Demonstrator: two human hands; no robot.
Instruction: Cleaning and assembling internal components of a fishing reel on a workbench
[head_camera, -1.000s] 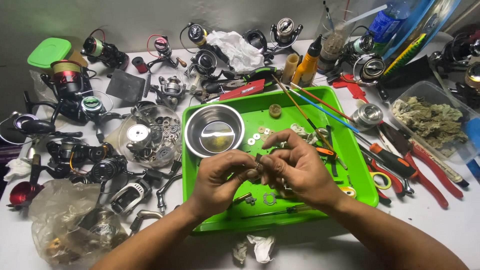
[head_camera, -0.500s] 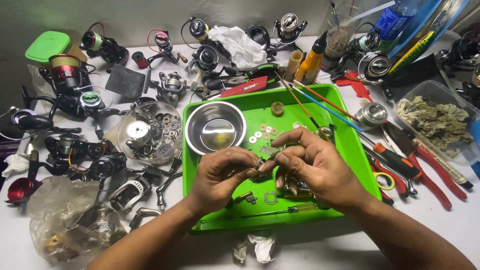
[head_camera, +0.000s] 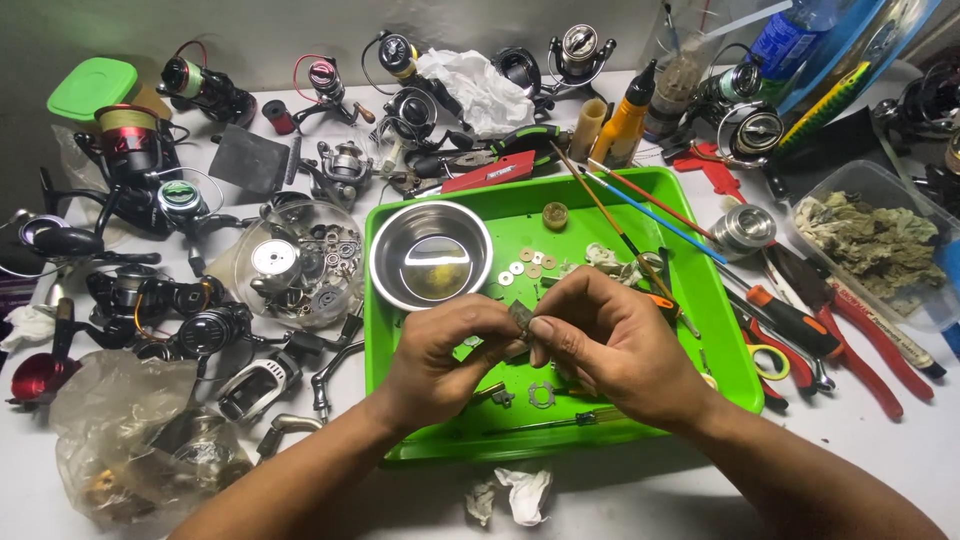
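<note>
Over the green tray (head_camera: 722, 345) both my hands meet on a small grey metal part (head_camera: 520, 318). My left hand (head_camera: 445, 362) pinches it from the left, my right hand (head_camera: 610, 345) from the right with thumb and forefinger. A steel bowl (head_camera: 430, 253) sits in the tray's far left corner. Small washers (head_camera: 528, 263) lie scattered beside it, and a toothed ring (head_camera: 541, 396) lies below my hands. Thin brushes (head_camera: 620, 215) lean across the tray's far right side.
Several fishing reels (head_camera: 140, 175) crowd the table on the left and at the back. A clear dish of small parts (head_camera: 295, 262) stands left of the tray. Pliers and screwdrivers (head_camera: 840, 330) lie to the right, a plastic bag (head_camera: 130, 440) at front left, crumpled paper (head_camera: 515, 492) in front.
The view has shifted slightly; my hands stay together over the tray, turning the small part between the fingertips. Nothing else on the table has moved.
</note>
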